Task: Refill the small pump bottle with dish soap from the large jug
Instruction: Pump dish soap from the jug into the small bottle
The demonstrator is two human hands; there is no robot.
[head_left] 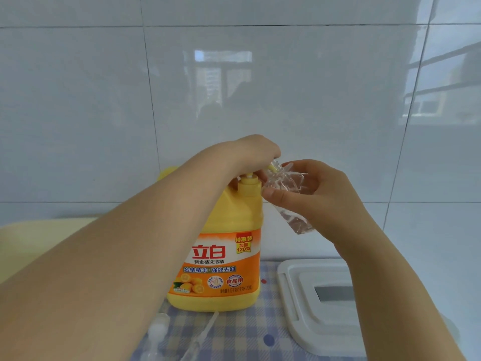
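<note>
- nearest the camera, at the bottom edge, the removed clear plastic pump head with its long dip tube (166,334) lies on the blue-and-white checked cloth (234,334), just in front of the jug.
- to the right on the cloth sits a flat white plastic lid with a rectangular window (312,295).
- the large yellow plastic dish soap jug with an orange label (221,256) stands upright on the cloth, its back near the white tiled wall (234,87).
- the left hand (250,152) reaches over the jug's top and rests on the jug's yellow pump head (273,168); how its fingers lie there is hidden behind the hand.
- the right hand (317,196) grips the small clear plastic bottle (289,199), thumb across its front, fingers wrapped behind.
- the small bottle is held in the air, tilted, its mouth just beside the pump's nozzle at the jug's right shoulder.
- the two hands are close together, meeting at the nozzle.
- a pale yellow flat surface (39,243) lies left of the jug.
</note>
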